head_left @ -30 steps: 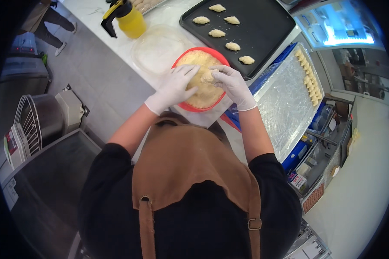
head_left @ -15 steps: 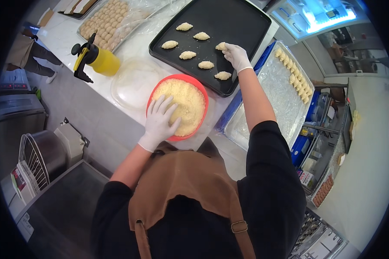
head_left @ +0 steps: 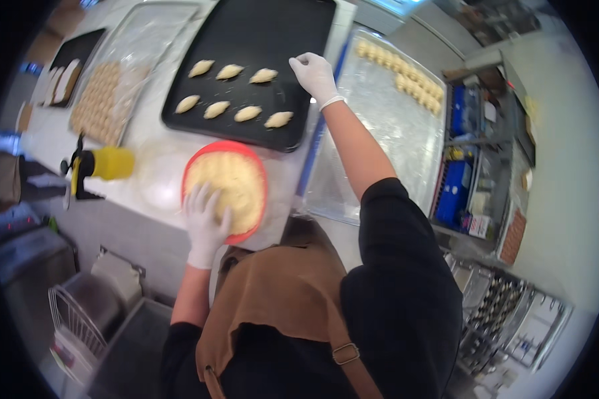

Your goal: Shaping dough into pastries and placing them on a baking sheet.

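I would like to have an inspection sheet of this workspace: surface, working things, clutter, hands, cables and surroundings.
Surface: white table, well occupied.
Working things: black tray with seven dough pieces in two rows; red bowl of yellow crumbs.
Clutter: yellow bottle left of the bowl; brown balls left of the black tray.
Left hand: at the bowl's left side, fingers spread over the crumbs.
Right hand: over the black tray's right side, fingers bent in; whether it holds anything cannot be seen.
Cables: nothing seen.
Surroundings: silver tray and blue boxes at right; another person at left.
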A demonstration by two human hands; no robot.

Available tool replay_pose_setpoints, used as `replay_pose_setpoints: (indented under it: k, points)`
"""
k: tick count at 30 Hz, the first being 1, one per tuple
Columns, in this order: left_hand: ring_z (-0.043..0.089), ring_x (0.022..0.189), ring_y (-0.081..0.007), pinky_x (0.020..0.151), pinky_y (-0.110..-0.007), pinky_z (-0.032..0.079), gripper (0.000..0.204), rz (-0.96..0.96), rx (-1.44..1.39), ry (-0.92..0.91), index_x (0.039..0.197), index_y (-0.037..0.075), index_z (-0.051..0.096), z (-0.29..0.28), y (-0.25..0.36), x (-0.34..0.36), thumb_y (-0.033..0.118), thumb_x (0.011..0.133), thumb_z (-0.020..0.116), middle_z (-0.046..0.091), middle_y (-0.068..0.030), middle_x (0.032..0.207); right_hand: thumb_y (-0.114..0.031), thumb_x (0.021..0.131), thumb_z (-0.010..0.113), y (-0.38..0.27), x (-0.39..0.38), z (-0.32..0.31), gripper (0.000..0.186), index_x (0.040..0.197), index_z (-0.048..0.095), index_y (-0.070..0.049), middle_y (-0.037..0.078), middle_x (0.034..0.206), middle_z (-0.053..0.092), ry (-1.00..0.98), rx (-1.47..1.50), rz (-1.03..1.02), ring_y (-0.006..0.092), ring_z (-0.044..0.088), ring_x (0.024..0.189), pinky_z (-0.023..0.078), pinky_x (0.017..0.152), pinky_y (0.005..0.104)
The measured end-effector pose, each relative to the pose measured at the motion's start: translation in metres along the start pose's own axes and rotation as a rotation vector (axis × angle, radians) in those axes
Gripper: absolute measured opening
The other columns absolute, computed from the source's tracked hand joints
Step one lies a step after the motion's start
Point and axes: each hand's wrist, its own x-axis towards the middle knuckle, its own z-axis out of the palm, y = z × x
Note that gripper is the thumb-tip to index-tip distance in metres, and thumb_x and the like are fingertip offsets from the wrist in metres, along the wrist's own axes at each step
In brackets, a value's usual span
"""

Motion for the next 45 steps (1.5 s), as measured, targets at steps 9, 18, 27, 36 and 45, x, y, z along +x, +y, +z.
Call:
replay_pose_setpoints:
  k: [9, 18, 27, 36, 45]
  points:
    - [0.051, 0.145, -0.0412, 0.125, -0.054, 0.037, 0.052, 0.026, 0.040, -0.030, 0.138, 0.007, 0.065, -0.001, 0.007, 0.004, 0.015, 0.087, 0.075, 0.056, -0.0177, 0.156, -0.045, 0.095, 0.067, 0.199, 0.024, -0.160, 0.049, 0.128, 0.073, -0.009, 0.021, 0.135, 0.069, 0.475, -1.091, 0.020, 0.0456, 0.055, 0.134, 0.046, 0.109, 0.0632]
    - [0.052, 0.145, -0.0415, 0.125, -0.054, 0.037, 0.053, 0.023, 0.078, -0.026, 0.138, 0.006, 0.065, -0.005, 0.015, 0.004, 0.014, 0.086, 0.076, 0.056, -0.0188, 0.155, -0.037, 0.098, 0.065, 0.225, 0.016, -0.141, 0.039, 0.126, 0.072, -0.010, 0.021, 0.134, 0.071, 0.321, -1.030, -0.066, 0.0436, 0.049, 0.143, 0.031, 0.119, 0.0673]
    - [0.042, 0.154, -0.0436, 0.126, -0.060, 0.032, 0.087, 0.095, 0.054, -0.267, 0.153, 0.010, 0.059, 0.001, 0.006, 0.016, 0.058, 0.083, 0.081, 0.049, -0.0203, 0.163, -0.025, 0.099, 0.072, 0.205, 0.009, -0.166, 0.052, 0.138, 0.064, 0.008, 0.022, 0.127, 0.074, 0.349, 0.068, 0.206, 0.0341, 0.072, 0.111, 0.058, 0.098, 0.0403]
    - [0.051, 0.146, -0.0370, 0.124, -0.057, 0.035, 0.066, 0.384, 0.098, -0.253, 0.149, 0.020, 0.065, 0.024, -0.021, 0.074, 0.047, 0.089, 0.076, 0.056, -0.0122, 0.157, -0.014, 0.108, 0.065, 0.083, -0.079, -0.140, 0.042, 0.144, 0.055, 0.004, 0.022, 0.130, 0.069, -0.344, 1.496, 0.439, 0.0247, 0.072, 0.105, 0.066, 0.079, 0.0281]
    - [0.060, 0.136, -0.0300, 0.118, -0.039, 0.046, 0.041, 0.259, -0.234, -0.476, 0.139, 0.006, 0.069, -0.014, -0.028, 0.038, 0.022, 0.102, 0.064, 0.064, -0.0140, 0.149, -0.015, 0.107, 0.063, -0.074, -0.208, -0.069, 0.040, 0.142, 0.063, 0.004, 0.020, 0.127, 0.073, -0.633, 1.153, 0.399, 0.0226, 0.073, 0.107, 0.061, 0.082, 0.0298]
